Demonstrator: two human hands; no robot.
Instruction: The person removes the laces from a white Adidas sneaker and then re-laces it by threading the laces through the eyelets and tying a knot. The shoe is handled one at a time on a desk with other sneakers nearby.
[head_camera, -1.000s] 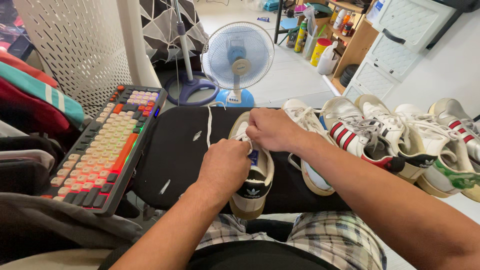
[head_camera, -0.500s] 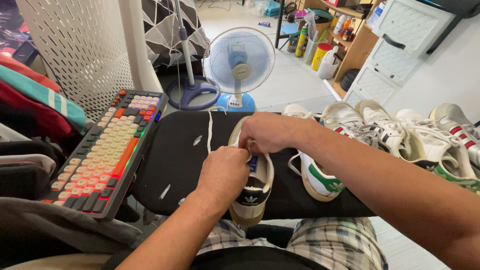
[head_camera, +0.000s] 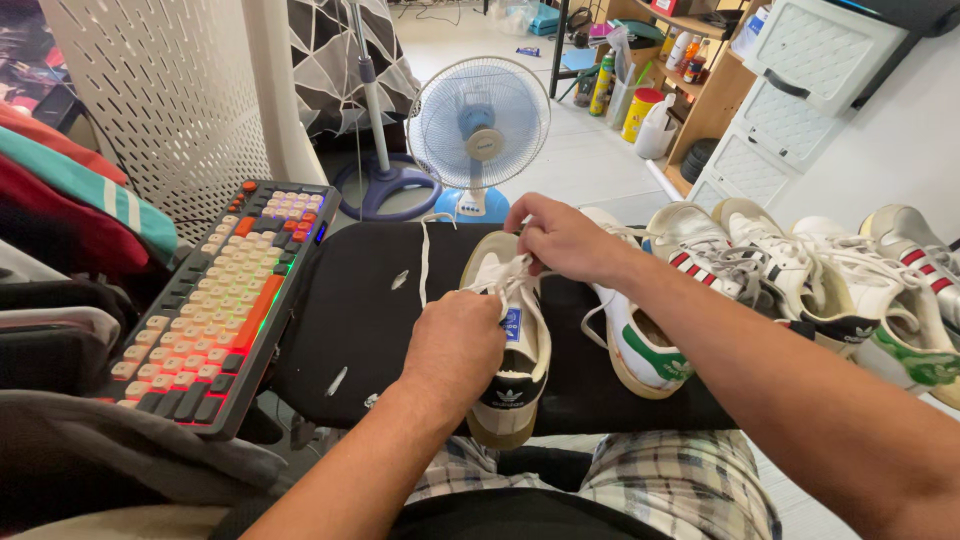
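Left of the black pad (head_camera: 350, 320) lies a lit keyboard (head_camera: 215, 300). On the pad sits a white sneaker (head_camera: 512, 335), long axis running away from the person, toe toward the fan (head_camera: 478, 125) beyond the pad. The left hand (head_camera: 455, 345) clamps its near side; the right hand (head_camera: 565, 238) pinches its lace (head_camera: 520, 268) taut. Right of it more sneakers (head_camera: 800, 275) crowd the pad's edge.

White sneaker (head_camera: 510, 330) lies near front edge of black padded board (head_camera: 350, 320). Left hand (head_camera: 455, 350) grips its side; right hand (head_camera: 565, 240) pinches white lace (head_camera: 512, 272) above it. Keyboard (head_camera: 225, 300) at board's left edge.
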